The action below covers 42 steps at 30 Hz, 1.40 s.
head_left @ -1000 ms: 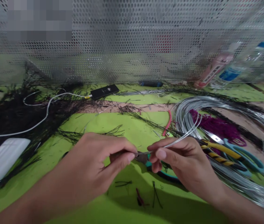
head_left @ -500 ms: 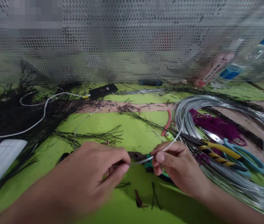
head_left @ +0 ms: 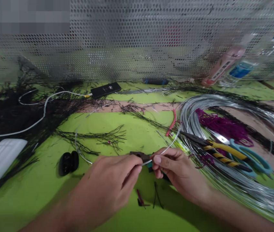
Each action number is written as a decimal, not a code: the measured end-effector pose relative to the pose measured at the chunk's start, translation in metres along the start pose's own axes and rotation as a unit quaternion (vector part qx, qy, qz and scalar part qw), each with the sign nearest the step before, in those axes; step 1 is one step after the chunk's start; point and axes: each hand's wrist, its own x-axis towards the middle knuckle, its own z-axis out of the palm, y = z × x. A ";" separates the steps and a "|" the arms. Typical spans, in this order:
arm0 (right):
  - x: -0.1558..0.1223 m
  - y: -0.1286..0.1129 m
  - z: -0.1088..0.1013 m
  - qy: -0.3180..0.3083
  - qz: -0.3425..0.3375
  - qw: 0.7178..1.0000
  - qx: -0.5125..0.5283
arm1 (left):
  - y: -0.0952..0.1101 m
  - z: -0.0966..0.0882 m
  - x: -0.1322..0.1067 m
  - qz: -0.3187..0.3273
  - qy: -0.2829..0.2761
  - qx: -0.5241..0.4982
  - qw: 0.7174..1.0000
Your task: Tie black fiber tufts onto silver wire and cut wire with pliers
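- Fingers of the left hand (head_left: 107, 180): thumb and forefinger pinched together on a thin silvery wire (head_left: 147, 162); the other fingers are mostly hidden from me.
- Fingers of the right hand (head_left: 179, 169): thumb and forefinger grip the same wire just beside the left fingertips, the remaining fingers curled under.
- Wire: a short span shows between the two hands, held above the green tabletop (head_left: 40, 196); beyond the right hand it curves up toward the big wire coil (head_left: 192, 111).
- Below the hands: a dark red scrap (head_left: 140, 198) and thin black strands (head_left: 157, 196) lie on the green.
- Directly behind the fingertips: teal-handled pliers (head_left: 139, 156), partly covered by both hands.
- Left of the left hand: a small black case (head_left: 66, 162); farther left, a white oblong object (head_left: 3, 164) beside a dark fibrous heap (head_left: 18, 119).
- Right side: yellow-and-black pliers (head_left: 226, 150) and blue-handled scissors (head_left: 264, 161) lie across the coil, near purple thread (head_left: 224, 127).
- Farther back: a black phone-like device (head_left: 106, 90) with a white cable (head_left: 45, 108) attached.
- Farthest: pink bottle (head_left: 226, 64) and clear blue-capped bottle (head_left: 245, 67), before a perforated metal panel (head_left: 127, 35).
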 end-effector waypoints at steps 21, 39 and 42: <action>-0.040 -0.057 -0.081 0.199 -0.157 0.533 -0.807 | -0.003 0.020 -0.011 -0.009 0.072 0.065 0.995; -0.121 -0.055 -0.142 0.269 -0.044 0.495 -0.825 | -0.009 0.019 -0.014 0.019 0.121 0.101 0.987; -0.116 -0.045 -0.133 0.220 -0.063 0.510 -0.829 | -0.007 0.017 -0.014 0.023 0.126 0.106 0.986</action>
